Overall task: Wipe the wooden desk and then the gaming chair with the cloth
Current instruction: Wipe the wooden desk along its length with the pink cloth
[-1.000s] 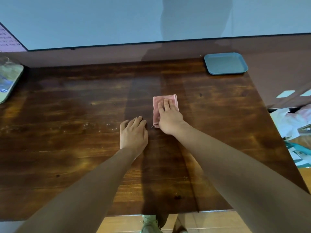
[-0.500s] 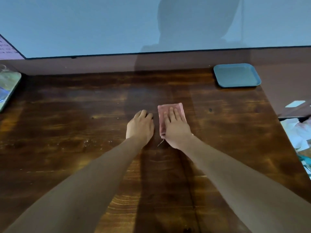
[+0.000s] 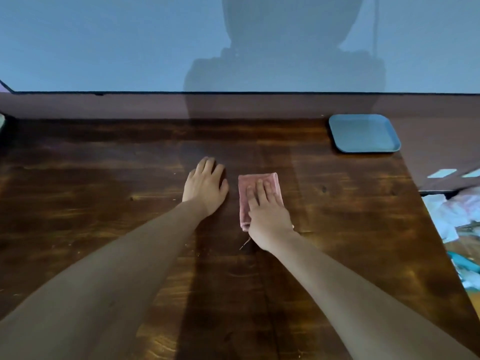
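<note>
While the right hand presses straight-fingered on the folded pink cloth, whose long axis points away from the body, the empty left hand rests flat on the wooden desk just beside it.

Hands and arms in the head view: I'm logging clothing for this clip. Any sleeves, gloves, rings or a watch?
The left hand and right hand are bare: no gloves, rings or watch visible. Both forearms are uncovered right to the frame edge, so no sleeve shows.
</note>
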{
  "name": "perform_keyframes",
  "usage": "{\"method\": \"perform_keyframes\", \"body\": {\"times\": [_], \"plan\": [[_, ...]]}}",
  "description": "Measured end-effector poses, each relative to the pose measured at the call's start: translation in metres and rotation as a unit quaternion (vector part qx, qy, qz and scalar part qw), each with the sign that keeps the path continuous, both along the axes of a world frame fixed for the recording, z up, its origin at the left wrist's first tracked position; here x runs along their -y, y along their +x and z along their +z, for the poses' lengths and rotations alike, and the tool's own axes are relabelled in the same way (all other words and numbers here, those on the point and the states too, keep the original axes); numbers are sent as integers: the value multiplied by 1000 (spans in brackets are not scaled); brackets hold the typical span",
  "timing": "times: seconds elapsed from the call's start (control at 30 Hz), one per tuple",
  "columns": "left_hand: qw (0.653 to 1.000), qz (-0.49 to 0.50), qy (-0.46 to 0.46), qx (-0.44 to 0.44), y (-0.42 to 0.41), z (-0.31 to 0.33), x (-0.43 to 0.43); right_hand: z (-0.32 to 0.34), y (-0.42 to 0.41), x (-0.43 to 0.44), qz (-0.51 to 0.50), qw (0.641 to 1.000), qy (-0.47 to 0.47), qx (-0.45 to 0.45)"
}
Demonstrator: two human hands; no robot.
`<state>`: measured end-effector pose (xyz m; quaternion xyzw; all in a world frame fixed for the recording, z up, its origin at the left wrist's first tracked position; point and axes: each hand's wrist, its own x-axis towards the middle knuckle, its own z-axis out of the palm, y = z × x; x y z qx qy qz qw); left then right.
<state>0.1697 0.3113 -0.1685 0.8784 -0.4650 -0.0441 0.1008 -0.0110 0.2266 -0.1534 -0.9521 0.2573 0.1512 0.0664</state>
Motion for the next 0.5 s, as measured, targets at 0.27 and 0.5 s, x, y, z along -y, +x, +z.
{"method": "perform_keyframes", "body": {"times": [0.27, 0.5], "plan": [[992, 8, -44, 115, 16, -22, 15, -8, 95, 78, -81, 995, 40, 36], [995, 9, -53, 81, 20, -23, 15, 0, 89, 77, -71, 996, 18, 43]]}}
